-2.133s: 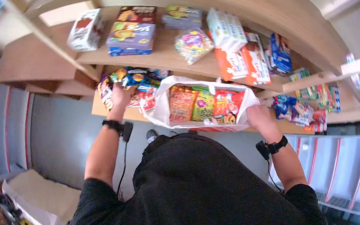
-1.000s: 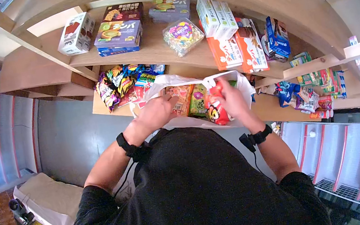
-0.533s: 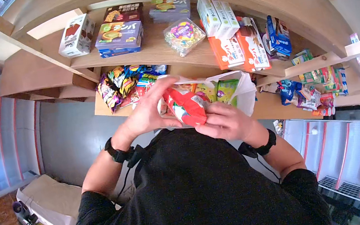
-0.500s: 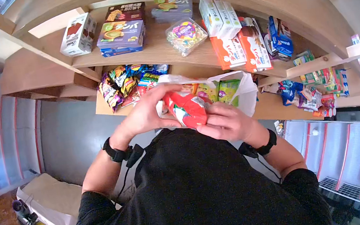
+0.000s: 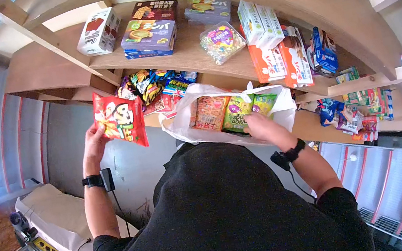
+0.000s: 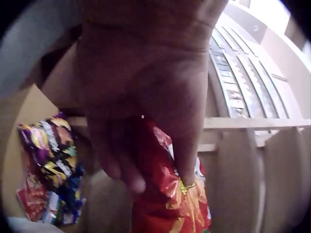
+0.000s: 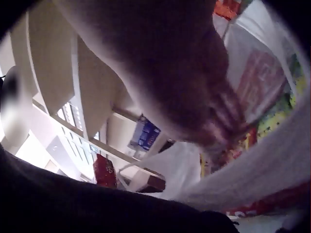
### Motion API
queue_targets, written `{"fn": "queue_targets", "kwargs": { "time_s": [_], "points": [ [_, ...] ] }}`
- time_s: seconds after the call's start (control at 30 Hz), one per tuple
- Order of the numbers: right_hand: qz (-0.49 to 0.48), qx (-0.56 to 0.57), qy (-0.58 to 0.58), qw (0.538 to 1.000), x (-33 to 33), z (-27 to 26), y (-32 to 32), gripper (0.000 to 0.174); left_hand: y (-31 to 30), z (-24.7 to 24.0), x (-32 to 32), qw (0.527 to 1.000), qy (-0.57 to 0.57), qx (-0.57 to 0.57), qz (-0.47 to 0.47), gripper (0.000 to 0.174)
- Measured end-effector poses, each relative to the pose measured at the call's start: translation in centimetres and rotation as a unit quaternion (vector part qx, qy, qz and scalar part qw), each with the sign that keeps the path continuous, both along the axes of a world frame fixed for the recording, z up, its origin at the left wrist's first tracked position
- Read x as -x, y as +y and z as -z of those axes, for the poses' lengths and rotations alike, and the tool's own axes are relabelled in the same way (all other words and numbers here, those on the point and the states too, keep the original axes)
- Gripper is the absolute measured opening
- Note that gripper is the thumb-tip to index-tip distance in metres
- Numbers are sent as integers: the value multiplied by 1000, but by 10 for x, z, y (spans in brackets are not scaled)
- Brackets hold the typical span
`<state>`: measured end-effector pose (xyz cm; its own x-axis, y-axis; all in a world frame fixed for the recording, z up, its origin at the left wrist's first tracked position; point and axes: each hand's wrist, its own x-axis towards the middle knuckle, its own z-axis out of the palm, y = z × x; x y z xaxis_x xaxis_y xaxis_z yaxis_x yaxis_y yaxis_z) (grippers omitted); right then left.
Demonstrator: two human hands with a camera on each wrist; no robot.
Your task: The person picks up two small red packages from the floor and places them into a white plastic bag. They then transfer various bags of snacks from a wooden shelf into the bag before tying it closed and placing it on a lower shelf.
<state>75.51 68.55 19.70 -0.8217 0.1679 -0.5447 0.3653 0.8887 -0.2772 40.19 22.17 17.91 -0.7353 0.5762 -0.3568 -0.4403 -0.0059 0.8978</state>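
Note:
My left hand (image 5: 93, 144) pinches a red snack bag (image 5: 120, 119) by its edge, held up left of the white plastic bag (image 5: 179, 125). In the left wrist view the thumb and fingers lie on the red snack bag (image 6: 165, 204). My right hand (image 5: 264, 129) reaches into the right part of the white bag, at the green snack packs (image 5: 236, 114); its fingertips are partly hidden among the packs. An orange-pink pack (image 5: 209, 113) lies in the left part. The right wrist view shows the hand (image 7: 194, 97) inside the white bag, its grip unclear.
Boxes of snacks (image 5: 148, 34) and a clear tub of candy (image 5: 222, 42) stand on the wooden shelf (image 5: 189, 53). Dark and colourful snack bags (image 5: 149, 86) lie on the lower shelf at left, others (image 5: 348, 116) at right. A white rack (image 5: 380, 180) stands at the lower right.
The red snack bag, held between both hands over the white bag, has moved left and up in my left hand. My right hand has let go of it and moved into the white bag.

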Motion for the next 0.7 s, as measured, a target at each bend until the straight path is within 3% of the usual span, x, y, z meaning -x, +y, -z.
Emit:
{"fn": "queue_targets", "kwargs": {
  "time_s": [0.1, 0.2, 0.3, 0.33, 0.37, 0.43, 0.47, 0.5, 0.6, 0.63, 0.7],
  "points": [
    [30, -129, 52, 990, -22, 88, 26, 61, 19, 55, -6, 980, -124, 81, -131, 39],
    [80, -167, 7, 983, -20, 96, 43, 75, 81, 78, -14, 966, -168, 78, -179, 40],
    [188, -218, 1, 958, -7, 63, 29, 95, 143, 103, -19, 993, -102, 8, -56, 41],
    [239, -220, -14, 946, -1, 49, 27, 99, 161, 105, -18, 990, -135, 12, -26, 41],
    [183, -253, -47, 949, -7, 79, 47, 99, 173, 106, -22, 989, -132, 58, 21, 37],
    [239, -213, -55, 946, -6, 76, 57, 97, 186, 111, -29, 992, -50, 72, 91, 38],
    [251, -186, -52, 948, -10, 74, 60, 88, 193, 114, -33, 989, -8, 80, 128, 38],
    [264, -160, -49, 950, -11, 65, 60, 79, 197, 85, -45, 987, 40, 93, 123, 40],
    [357, -74, -10, 931, -27, 58, 55, 61, 186, 62, -51, 973, 105, 146, 147, 40],
    [362, -91, 30, 927, -32, 64, 52, 49, 182, 52, -53, 971, 120, 151, 141, 34],
    [340, -123, 31, 932, -38, 64, 52, 46, 171, 27, -54, 959, 181, 159, 150, 28]
  ]
}}
